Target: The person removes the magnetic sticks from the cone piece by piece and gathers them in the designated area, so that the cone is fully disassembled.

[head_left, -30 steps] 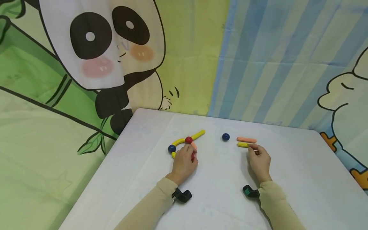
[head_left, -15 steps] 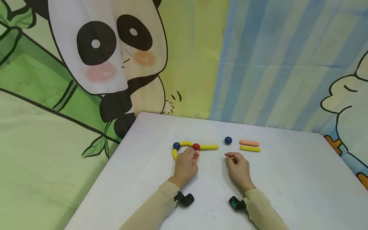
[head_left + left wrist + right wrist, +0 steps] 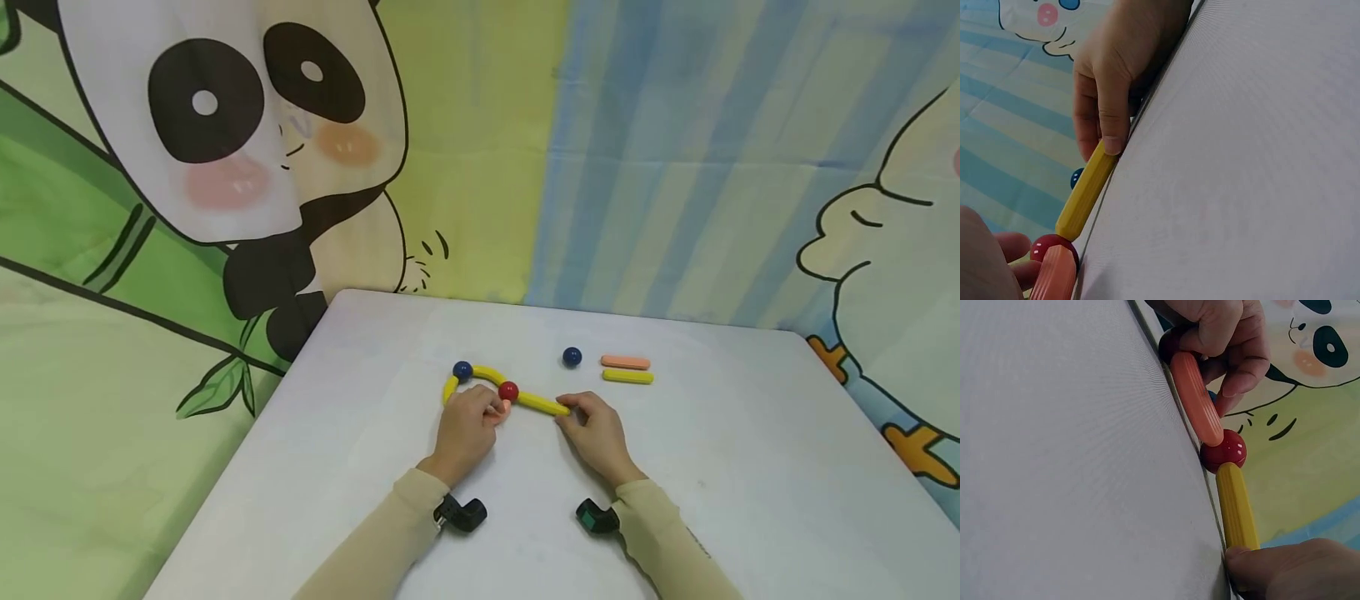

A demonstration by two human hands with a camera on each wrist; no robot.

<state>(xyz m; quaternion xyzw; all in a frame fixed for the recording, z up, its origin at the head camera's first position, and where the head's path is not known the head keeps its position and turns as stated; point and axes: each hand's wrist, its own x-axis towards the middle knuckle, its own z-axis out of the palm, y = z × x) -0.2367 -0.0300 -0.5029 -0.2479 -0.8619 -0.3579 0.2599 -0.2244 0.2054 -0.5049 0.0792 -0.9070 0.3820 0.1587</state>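
Note:
My right hand [image 3: 597,435] pinches the free end of a straight yellow magnetic stick [image 3: 540,403]. The stick's other end meets a red ball [image 3: 508,391]. From that ball a curved orange stick [image 3: 1196,397] runs to a second, dark red ball [image 3: 1170,345], which my left hand [image 3: 463,435] grips between thumb and fingers. A curved yellow stick [image 3: 489,374] joins the first red ball to a blue ball [image 3: 462,371]. Another yellow piece [image 3: 449,388] leads down from the blue ball, its lower end hidden behind my left hand.
Beyond my right hand lie a loose blue ball [image 3: 572,357], a straight orange stick [image 3: 626,362] and a straight yellow stick [image 3: 628,377]. They rest on a white table [image 3: 720,467]. A printed cloth [image 3: 480,167] hangs behind its far edge.
My right hand has left the loose yellow stick, moved left and taken the attached yellow stick's end. That stick has swung from pointing up-right to down-right. My left hand stays at the joined pieces.

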